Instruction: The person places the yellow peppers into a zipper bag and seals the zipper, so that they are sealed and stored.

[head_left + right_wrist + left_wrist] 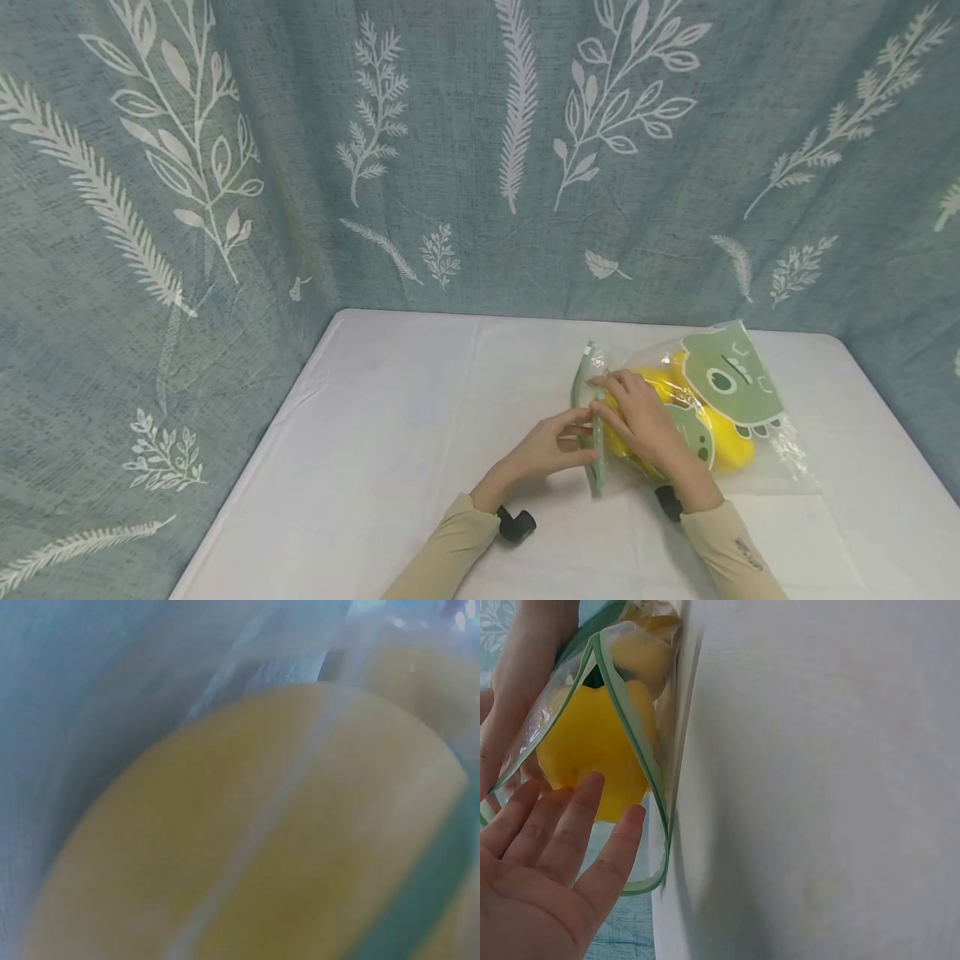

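Observation:
A clear zip bag (780, 467) with green cartoon prints and a green rim lies on its side on the table, its mouth facing left. Plump yellow contents (731, 446) fill it; through the gaping mouth in the left wrist view, one looks like a lobed yellow bell pepper (592, 742). My right hand (641, 417) lies over the bag's mouth end, pinching the upper rim and holding it up. At the mouth, my left hand (551, 446) has its fingers extended toward the pepper, palm turned up. The right wrist view shows blurred yellow (225, 825) behind plastic, without fingers.
A white cloth covers the table (420, 400). Behind and to the left hangs a blue-green curtain (465, 167) with white leaf prints. Black wrist devices (516, 527) sit under both sleeves.

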The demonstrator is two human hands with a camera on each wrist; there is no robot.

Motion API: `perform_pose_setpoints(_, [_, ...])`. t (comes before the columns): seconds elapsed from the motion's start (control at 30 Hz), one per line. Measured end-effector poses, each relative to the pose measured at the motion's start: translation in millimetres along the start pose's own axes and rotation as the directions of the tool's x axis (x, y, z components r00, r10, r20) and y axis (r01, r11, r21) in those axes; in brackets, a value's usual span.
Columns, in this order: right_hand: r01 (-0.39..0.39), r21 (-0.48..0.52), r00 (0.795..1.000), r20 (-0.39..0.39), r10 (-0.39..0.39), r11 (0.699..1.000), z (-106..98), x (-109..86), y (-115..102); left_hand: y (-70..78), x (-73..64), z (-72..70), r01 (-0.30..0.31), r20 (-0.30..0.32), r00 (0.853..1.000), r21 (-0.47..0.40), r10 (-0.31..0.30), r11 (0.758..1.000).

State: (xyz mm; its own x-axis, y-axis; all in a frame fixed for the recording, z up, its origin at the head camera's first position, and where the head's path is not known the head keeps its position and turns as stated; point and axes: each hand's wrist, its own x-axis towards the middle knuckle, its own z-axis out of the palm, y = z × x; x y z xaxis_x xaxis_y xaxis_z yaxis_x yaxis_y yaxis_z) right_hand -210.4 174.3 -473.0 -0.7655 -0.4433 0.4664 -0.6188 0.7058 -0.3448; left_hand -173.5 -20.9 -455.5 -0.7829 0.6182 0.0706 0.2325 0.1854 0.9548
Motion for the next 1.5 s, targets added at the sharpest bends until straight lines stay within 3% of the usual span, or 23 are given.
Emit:
perform_pose_setpoints(0.37, [-0.007, 0.003, 1.0, 0.005, 0.007, 1.0, 1.6, -0.6, 2.2, -3.6, 1.6, -0.9, -0.015, 0.015, 1.0, 0.021, 0.014, 1.0])
perform_pose_setpoints(0.63, [-0.006, 0.014, 1.0, 0.008, 0.006, 1.0, 2.2, 0.2, 2.9, -35.1, 9.9, 0.7, -0.001, -0.028, 1.0, 0.04, 0.002, 0.999])
perform_pose_setpoints(0.97, [-0.02, 0.014, 1.0, 0.021, 0.02, 1.0, 2.7, 0.2, 1.7, -41.2, 11.2, -3.5, -0.015, -0.033, 0.999, 0.035, 0.016, 0.999])
perform_pose_setpoints(1.2, [-0.035, 0.037, 0.999, 0.031, 0.034, 0.999, 1.0, 0.1, -0.8, -37.7, 10.2, -6.0, 0.005, -0.034, 0.999, 0.036, -0.004, 0.999])
perform_pose_setpoints(1.4, [-0.016, 0.035, 0.999, 0.03, 0.015, 0.999, 2.0, 1.2, -0.5, -11.8, 2.3, -12.9, -0.016, -0.026, 1.0, 0.014, 0.016, 1.0])
perform_pose_setpoints(1.5, [-0.003, 0.031, 1.0, 0.024, 0.003, 1.0, 2.1, 1.3, -0.9, -6.5, -0.2, -15.5, -0.033, -0.039, 0.999, 0.021, 0.034, 0.999])
